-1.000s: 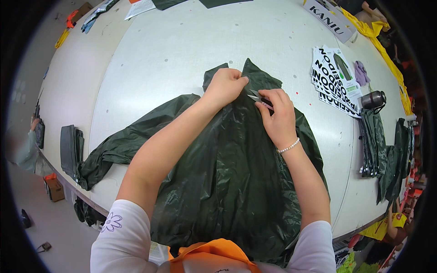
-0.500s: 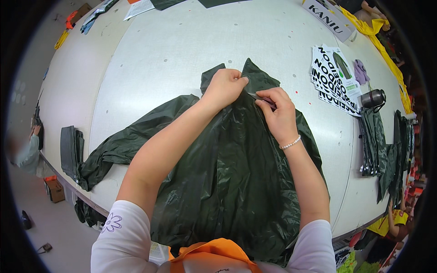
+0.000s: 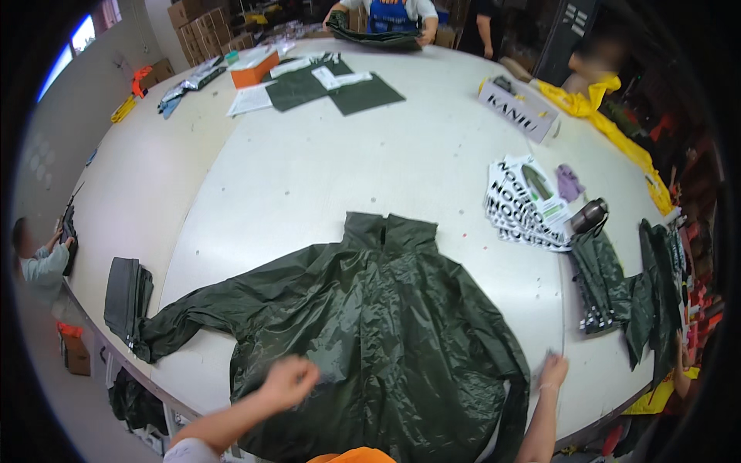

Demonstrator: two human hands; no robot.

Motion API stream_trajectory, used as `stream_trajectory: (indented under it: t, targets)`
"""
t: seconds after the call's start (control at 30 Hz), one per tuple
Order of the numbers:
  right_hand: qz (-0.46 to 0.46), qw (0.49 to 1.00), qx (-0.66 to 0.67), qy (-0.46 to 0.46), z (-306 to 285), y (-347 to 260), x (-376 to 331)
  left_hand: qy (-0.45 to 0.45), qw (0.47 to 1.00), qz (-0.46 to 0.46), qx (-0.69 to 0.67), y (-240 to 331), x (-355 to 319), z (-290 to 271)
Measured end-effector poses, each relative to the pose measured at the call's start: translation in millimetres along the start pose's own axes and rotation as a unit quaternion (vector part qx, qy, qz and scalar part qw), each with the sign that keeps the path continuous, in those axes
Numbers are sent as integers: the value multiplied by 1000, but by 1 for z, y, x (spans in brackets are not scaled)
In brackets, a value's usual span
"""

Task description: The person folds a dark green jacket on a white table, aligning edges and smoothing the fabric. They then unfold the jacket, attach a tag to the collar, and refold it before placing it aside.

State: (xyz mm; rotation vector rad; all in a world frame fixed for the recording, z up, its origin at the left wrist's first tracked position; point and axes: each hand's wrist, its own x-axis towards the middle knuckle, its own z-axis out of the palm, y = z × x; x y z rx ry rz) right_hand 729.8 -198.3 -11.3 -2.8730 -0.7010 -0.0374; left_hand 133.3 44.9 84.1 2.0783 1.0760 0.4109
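One dark green rain jacket [image 3: 370, 324] lies spread flat on the white worktop [image 3: 309, 170], thin, slick and floppy. Left hand [image 3: 289, 380] hovers loosely curled, empty; right hand [image 3: 553, 370] seems to pinch the hem, blurred. Best gripped at seams.

A white table [image 3: 309, 177] bears a dark green raincoat [image 3: 370, 332] and printed leaflets [image 3: 525, 204].

Left hand [image 3: 287, 380] is motion-blurred, can't tell if fingers are curled or open. Right hand [image 3: 552, 370] is blurry too, grip unclear. Bottom hem of the dark green raincoat [image 3: 370, 339] is cut off by the pic's lower edge, and its left sleeve end droops over the table [image 3: 309, 170] edge.
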Motion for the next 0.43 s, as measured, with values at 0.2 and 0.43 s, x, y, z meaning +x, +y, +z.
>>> stream_trajectory:
  t: [0.2, 0.43]
  targets:
    - [-82, 964, 200, 154, -28, 20, -126, -348, 886, -85, -294, 51, -157, 44]
    - [42, 957, 256, -130, -56, 213, -478, -502, 830, 25, -242, 66, -175, 67]
